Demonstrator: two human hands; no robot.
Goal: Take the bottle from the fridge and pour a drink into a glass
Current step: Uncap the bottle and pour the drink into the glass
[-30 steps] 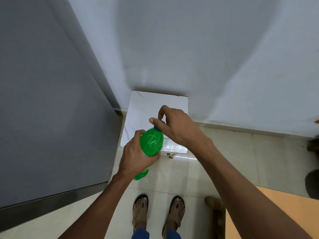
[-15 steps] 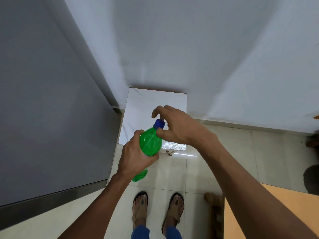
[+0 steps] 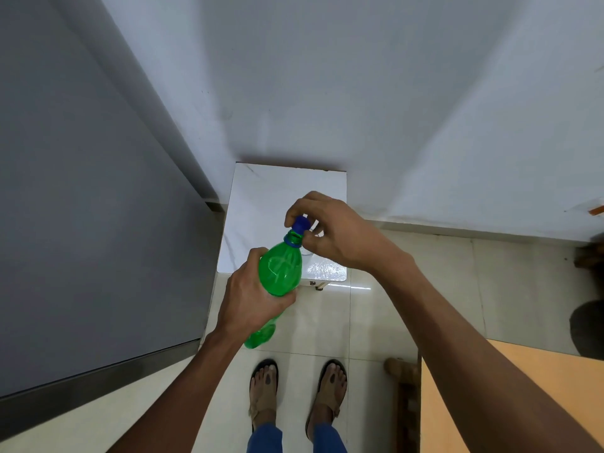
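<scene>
I hold a green plastic bottle (image 3: 281,268) in front of me, tilted with its neck pointing up and away. My left hand (image 3: 250,299) grips the bottle around its middle. The fingertips of my right hand (image 3: 330,232) pinch the blue cap (image 3: 300,223), which sits just above the bottle's open mouth, with the blue ring still on the neck. Behind the bottle stands a small white table (image 3: 261,197). A clear glass on it is mostly hidden behind the bottle and my right hand.
The grey fridge door (image 3: 91,207) fills the left side. White walls meet in a corner behind the small table. An orange table top (image 3: 457,403) is at the lower right, with a wooden chair part beside it. My sandalled feet stand on the pale tiled floor.
My right hand has turned the blue cap and lifted it off the bottle's mouth. The bottle and my left hand have stayed roughly in place.
</scene>
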